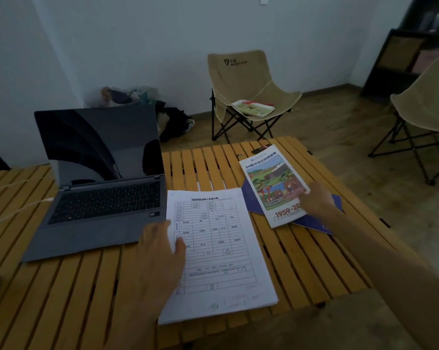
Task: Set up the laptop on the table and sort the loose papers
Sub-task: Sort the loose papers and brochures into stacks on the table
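Here my grey laptop [97,183] sits open on the left of the slatted yellow wooden surface [301,261], its dark screen upright and blank, the black keyboard facing me, a white cable [16,210] trailing off its left side. Just to its right lies a white stack of printed form sheets [218,251], ruled into a table of small boxes with a heading line at the far end, its left edge touching the laptop's near right corner. My left hand [160,253] rests flat on that stack's left edge, fingers straight, thumb lying across the paper. Farther right, a colourful illustrated brochure [274,183] showing a landscape picture and the figures "1959" lies tilted on top of a dark blue folder [314,221]. My right hand [317,198] reaches over the brochure's near right edge; its fingers touch the paper, but I cannot tell whether they pinch it. Beyond the surface stands a beige folding camp chair [248,89] with a white tray [253,107] on its seat.
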The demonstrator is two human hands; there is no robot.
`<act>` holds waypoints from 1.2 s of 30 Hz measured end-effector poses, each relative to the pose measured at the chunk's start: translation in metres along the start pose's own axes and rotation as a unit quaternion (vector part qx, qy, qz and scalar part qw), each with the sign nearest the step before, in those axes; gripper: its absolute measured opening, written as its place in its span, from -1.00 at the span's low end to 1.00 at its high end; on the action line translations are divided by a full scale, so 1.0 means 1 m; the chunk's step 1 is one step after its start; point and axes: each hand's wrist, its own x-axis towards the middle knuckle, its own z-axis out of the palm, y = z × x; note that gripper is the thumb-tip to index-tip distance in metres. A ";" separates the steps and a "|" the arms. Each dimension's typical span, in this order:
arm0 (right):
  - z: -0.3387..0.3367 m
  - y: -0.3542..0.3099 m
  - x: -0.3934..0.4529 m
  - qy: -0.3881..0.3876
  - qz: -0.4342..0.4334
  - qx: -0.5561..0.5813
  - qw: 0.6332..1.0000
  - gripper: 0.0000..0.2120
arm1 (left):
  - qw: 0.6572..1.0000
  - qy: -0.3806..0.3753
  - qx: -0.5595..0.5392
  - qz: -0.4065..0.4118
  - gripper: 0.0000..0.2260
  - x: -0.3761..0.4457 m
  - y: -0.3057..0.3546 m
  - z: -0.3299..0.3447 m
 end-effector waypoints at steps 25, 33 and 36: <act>-0.003 -0.003 0.008 -0.086 -0.122 -0.208 0.967 -0.43 | 0.997 -0.004 -0.023 -0.070 -0.54 -0.009 -0.006 0.032; -0.013 0.019 0.048 -0.054 -0.098 -0.323 0.940 -0.28 | 0.996 0.018 -0.046 -0.071 -0.61 -0.009 -0.007 0.036; -0.033 -0.002 0.030 -0.006 -0.095 -0.252 0.963 -0.68 | 0.997 0.013 -0.024 -0.075 -0.70 -0.010 -0.006 0.032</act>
